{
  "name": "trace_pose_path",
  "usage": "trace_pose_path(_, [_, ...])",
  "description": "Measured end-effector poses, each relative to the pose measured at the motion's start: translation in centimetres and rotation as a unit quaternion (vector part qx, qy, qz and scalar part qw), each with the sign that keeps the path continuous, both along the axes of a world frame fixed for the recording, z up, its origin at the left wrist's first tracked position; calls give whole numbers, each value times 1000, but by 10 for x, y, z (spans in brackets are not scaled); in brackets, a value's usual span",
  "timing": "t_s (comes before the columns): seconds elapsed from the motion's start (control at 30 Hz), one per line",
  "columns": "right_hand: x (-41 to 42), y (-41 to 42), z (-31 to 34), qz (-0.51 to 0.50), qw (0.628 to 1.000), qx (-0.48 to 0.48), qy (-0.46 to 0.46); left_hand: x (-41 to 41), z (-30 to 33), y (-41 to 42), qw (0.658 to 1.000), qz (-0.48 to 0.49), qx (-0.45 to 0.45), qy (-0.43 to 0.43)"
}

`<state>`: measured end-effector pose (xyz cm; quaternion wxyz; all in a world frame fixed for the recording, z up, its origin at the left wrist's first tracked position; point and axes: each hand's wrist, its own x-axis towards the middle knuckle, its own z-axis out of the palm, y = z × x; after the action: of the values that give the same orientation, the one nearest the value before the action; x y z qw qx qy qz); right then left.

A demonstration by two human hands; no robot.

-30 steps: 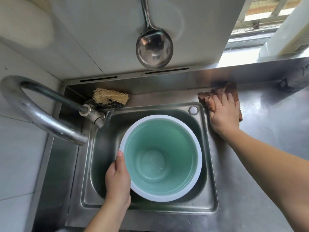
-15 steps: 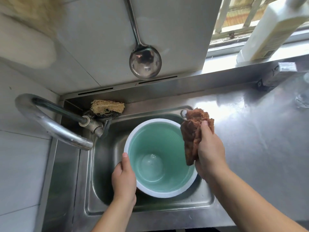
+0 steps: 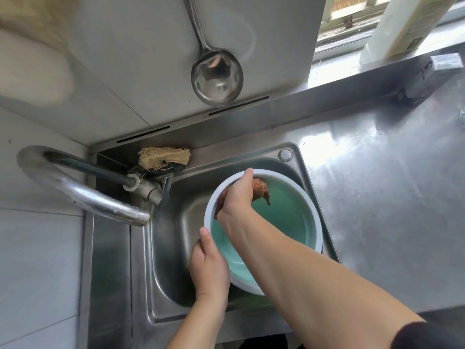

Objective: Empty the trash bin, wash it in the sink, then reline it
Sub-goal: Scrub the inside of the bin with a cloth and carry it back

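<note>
A green trash bin (image 3: 289, 217) with a white rim stands upright in the steel sink (image 3: 173, 235). My left hand (image 3: 208, 265) grips the bin's near-left rim, thumb on the rim's top. My right hand (image 3: 236, 200) reaches into the bin at its far-left side and grips a brown cloth (image 3: 260, 191) against the inner wall. Part of the cloth hangs below my fingers. The bin's bottom is mostly hidden behind my right forearm.
A curved steel faucet (image 3: 83, 192) arcs over the sink's left edge. A fibrous scrubber (image 3: 164, 157) lies behind the sink. A steel ladle (image 3: 216, 76) hangs on the wall. The steel counter (image 3: 390, 185) stretches right, and a white bottle (image 3: 400, 26) stands by the window.
My right hand lifted the brown cloth off the counter, carried it over the bin and pushed it inside against the far-left wall. My left hand kept its hold on the rim.
</note>
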<state>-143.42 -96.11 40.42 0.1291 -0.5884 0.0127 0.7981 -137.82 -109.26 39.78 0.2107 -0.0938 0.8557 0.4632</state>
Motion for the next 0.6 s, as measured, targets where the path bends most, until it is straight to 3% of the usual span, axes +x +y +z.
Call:
trace_pose_path(0.13, [-8,-9,1,71,997,27,6,-2,-3,4,1000,-9,7,10])
trace_pose_path(0.27, [2,-27,1,203,975,80,33,-12,-2,8,999,-34,-7,16])
trace_pose_path(0.43, [36,-39,1,372,903,162,140,-20,-1,13,999,-28,21,-19])
trace_pose_path(0.6, [66,-47,0,480,831,226,168,-21,-5,12,999,-3,49,-22])
